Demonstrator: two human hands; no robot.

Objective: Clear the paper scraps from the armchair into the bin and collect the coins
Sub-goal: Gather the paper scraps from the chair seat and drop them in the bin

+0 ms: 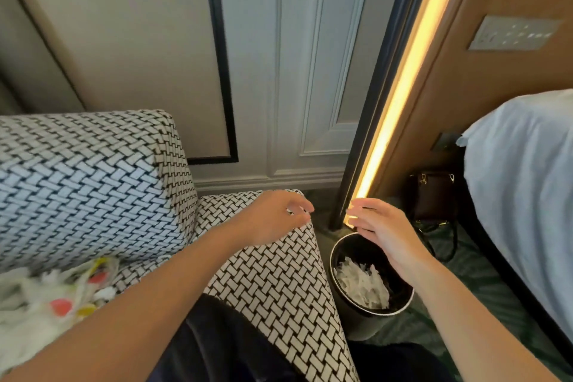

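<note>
The armchair [93, 177] has black-and-white woven fabric; its right arm [279, 282] runs down the middle of the view. A round black bin [350, 316] stands on the floor right of that arm, with white paper scraps [362, 285] inside. My left hand [276, 217] hovers over the far end of the chair arm, fingers loosely curled, and I cannot tell if it holds anything. My right hand [381, 226] is above the bin's far rim, fingers relaxed and holding nothing. No coins are visible.
A blurred white item with red and yellow spots [52, 301] lies on the seat at the left. A dark cloth [223, 341] drapes near the chair arm. A dark handbag [434, 195] sits on the floor by the bed [524, 195]. A lit strip [400, 96] runs up the wall.
</note>
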